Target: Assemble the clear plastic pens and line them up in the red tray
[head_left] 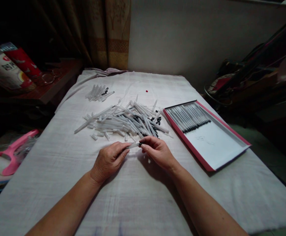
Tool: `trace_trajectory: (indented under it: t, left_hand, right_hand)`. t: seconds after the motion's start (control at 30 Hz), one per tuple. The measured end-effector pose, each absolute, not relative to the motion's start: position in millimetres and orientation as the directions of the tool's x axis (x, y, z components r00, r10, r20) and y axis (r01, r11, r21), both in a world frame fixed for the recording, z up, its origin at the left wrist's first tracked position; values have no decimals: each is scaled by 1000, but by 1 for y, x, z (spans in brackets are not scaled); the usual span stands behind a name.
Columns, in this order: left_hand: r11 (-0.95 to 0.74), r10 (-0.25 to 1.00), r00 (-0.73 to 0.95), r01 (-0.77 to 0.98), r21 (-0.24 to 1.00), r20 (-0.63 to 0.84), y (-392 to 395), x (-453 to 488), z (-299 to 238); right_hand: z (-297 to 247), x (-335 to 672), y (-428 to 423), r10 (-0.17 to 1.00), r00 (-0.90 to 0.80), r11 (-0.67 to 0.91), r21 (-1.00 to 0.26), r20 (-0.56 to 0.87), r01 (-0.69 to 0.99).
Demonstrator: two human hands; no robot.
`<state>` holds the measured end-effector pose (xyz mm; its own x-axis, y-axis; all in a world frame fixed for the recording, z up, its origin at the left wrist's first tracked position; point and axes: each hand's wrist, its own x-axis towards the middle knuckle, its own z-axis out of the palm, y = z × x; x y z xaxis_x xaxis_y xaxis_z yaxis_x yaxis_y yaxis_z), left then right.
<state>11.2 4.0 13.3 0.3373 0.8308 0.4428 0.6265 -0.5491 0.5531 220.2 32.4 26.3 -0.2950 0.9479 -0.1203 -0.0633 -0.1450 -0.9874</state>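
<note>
Clear plastic tube (133,145): between both hands, just in front of the loose pile of tubes (110,126) on the cloth-covered surface (133,203).
Left hand (111,159): grip closed on the tube's body, thumb against fingers.
Right hand (159,152): grip pinched at the small black end piece (140,144).
Tube's feel: probably light, stiff and smooth, apt to roll; hard squeezing might crack it.
Tube's hold: best mid-length, with fingertips alone on the black end.
Red-edged box (198,153): to the right, similar tubes (190,114) lying in a row inside.
</note>
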Motion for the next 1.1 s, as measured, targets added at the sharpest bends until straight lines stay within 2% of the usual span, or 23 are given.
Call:
trace_trajectory:
  t: [0.1, 0.17, 0.3, 0.4, 0.6, 0.8, 1.1]
  left_hand:
    - [-560, 823, 350, 627, 541, 448, 4, 11, 13]
    - [-563, 821, 358, 635, 528, 445, 4, 10, 13]
    - [-568, 817, 373, 656, 497, 441, 3, 9, 13]
    - [-579, 807, 384, 668, 468, 449, 3, 10, 15]
    - [-614, 769, 400, 678, 404, 498, 3, 12, 18]
    - [-584, 798, 373, 673, 454, 473, 3, 11, 16]
    - [-602, 787, 393, 657, 454, 475, 3, 11, 18]
  right_hand:
    - [23, 221, 32, 956, -288, -62, -998, -62, 10]
    - [21, 222, 31, 961, -274, 72, -991, 38, 115]
    - [21, 226, 31, 914, -318, 357, -874, 254, 330]
    - [22, 227, 32, 881, -367, 439, -802, 297, 405]
    - [18, 228, 33, 885, -399, 441, -705, 239, 556]
    - [22, 227, 29, 890, -393, 407, -786, 229, 465]
    - [19, 230, 30, 890, -411, 397, -778, 198, 486]
